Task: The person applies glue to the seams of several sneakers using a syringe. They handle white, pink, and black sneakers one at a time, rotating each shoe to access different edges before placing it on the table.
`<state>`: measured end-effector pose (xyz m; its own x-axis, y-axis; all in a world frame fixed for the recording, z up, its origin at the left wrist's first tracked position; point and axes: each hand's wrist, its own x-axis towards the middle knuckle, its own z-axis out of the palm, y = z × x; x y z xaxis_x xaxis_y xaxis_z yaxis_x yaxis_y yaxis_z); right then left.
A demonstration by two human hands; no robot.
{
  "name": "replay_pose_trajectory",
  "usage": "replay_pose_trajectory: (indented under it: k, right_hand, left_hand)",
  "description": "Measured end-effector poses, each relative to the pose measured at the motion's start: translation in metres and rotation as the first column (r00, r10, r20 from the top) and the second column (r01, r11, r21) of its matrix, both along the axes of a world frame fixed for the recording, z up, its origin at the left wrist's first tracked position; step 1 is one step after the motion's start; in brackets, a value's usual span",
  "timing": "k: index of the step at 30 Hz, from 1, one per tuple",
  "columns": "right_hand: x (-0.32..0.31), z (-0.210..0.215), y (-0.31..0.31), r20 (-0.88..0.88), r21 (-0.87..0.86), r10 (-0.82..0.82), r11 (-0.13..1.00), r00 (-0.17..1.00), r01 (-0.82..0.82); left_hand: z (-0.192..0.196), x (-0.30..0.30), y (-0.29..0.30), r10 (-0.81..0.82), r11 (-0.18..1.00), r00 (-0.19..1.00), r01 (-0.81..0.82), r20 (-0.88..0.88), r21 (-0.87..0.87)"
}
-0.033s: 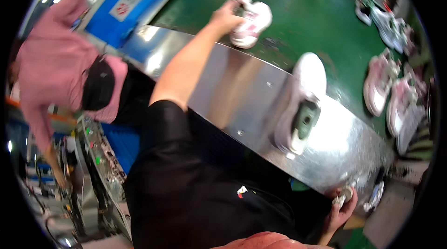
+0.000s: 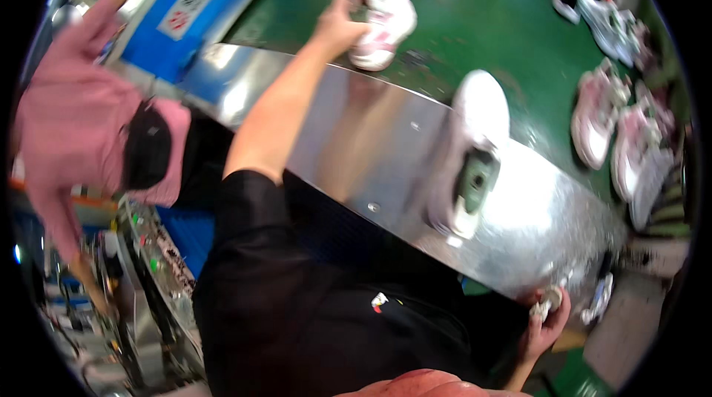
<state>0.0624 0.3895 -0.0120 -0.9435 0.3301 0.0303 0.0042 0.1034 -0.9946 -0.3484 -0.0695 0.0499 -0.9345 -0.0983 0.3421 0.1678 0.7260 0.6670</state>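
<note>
"How is the work laid out?"

"The green surface (image 2: 512, 33) is edged by the steel ledge (image 2: 397, 130), where the white shoe (image 2: 482, 104) is laid; over the green, the pink-and-white shoe (image 2: 381, 39) is gripped by the left hand (image 2: 340, 27)."

"How should that be handled?"

"Firmly, it is judged, without squashing. In the right hand (image 2: 545, 335), a small pale piece (image 2: 548, 303) is held by curled fingers, best kept off the shoes."

Left hand (image 2: 341, 24) grips pink-white shoe (image 2: 387, 30); right hand (image 2: 545, 332) holds small pale object (image 2: 551, 297).
</note>
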Motion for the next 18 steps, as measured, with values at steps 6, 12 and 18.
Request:
replay_pose_trajectory:
  k: [6,12,18]
  right_hand:
    - [0.002,-0.008,0.014,0.005,-0.135,-0.021,0.991,1.0,0.022]
    - [0.007,-0.004,0.021,0.055,-0.2,-0.065,0.977,0.996,0.075]
    - [0.024,0.004,0.024,0.085,-0.179,-0.052,0.981,0.995,0.067]
  left_hand:
    - [-0.041,0.086,0.062,-0.438,0.837,0.898,0.388,0.047,0.385]
    - [-0.079,0.053,0.152,-0.604,0.754,0.767,0.464,0.215,0.465]
    - [-0.059,0.051,0.185,-0.666,0.65,0.626,0.221,0.405,0.727]
